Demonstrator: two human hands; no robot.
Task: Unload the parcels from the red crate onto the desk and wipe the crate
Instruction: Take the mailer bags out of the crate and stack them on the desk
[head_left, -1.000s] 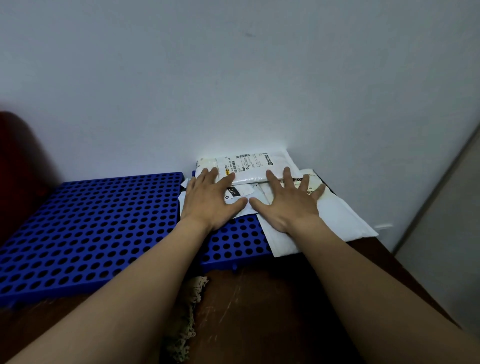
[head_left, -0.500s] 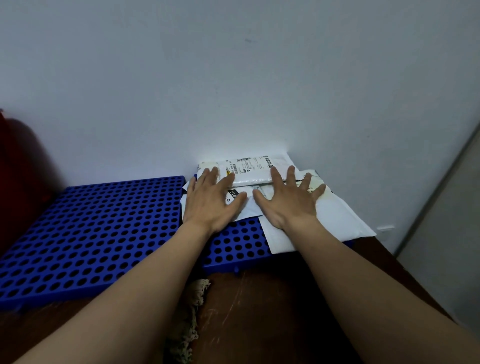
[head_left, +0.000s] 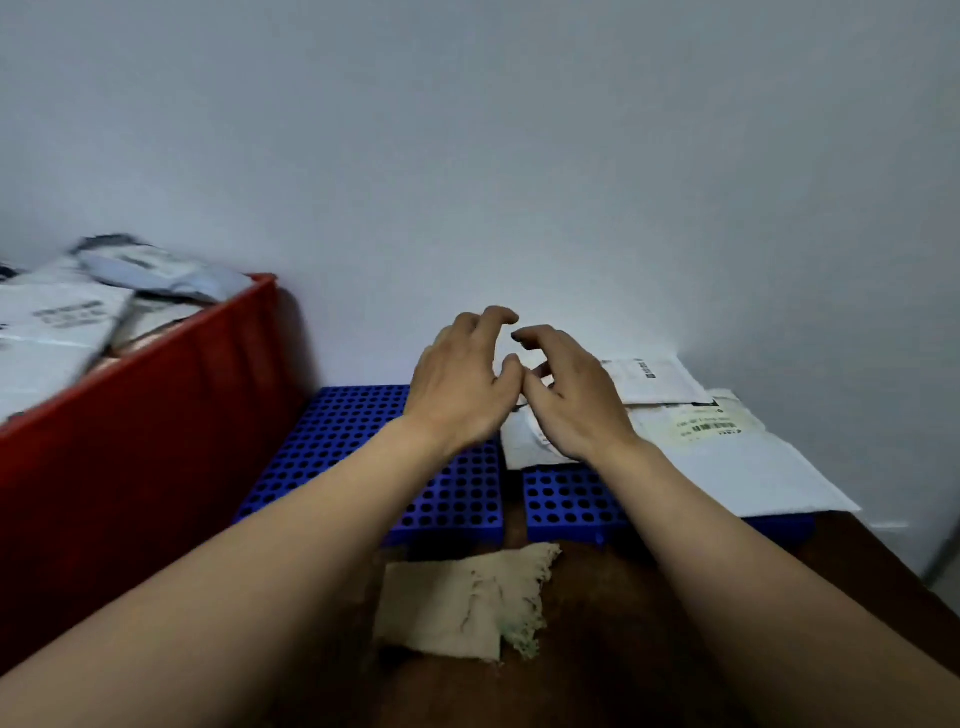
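- The red crate (head_left: 156, 415) stands at the far left of the desk (head_left: 623, 649), its near wall facing the camera.
- Inside the crate, white parcels (head_left: 57, 317) lie piled to the rim, with a grey-white one (head_left: 156, 270) on top at the far end; the pile is blurred and its labels cannot be read.
- 2 blue perforated mats (head_left: 353, 436) lie side by side on the desk, right of the crate, against the wall (head_left: 519, 156).
- A stack of unloaded white parcels (head_left: 727, 467) rests on the right mat (head_left: 571, 504), printed labels facing up.
- The left hand (head_left: 462, 384) hovers above the mats with fingers loosely curled, holding nothing.
- The right hand (head_left: 566, 395) hovers just beside it over the near-left part of the stack, fingers curled and empty; the thumbs almost meet.
- A beige frayed cloth (head_left: 457, 603) lies flat on the brown desk, near the mats' near edge, between the 2 forearms.
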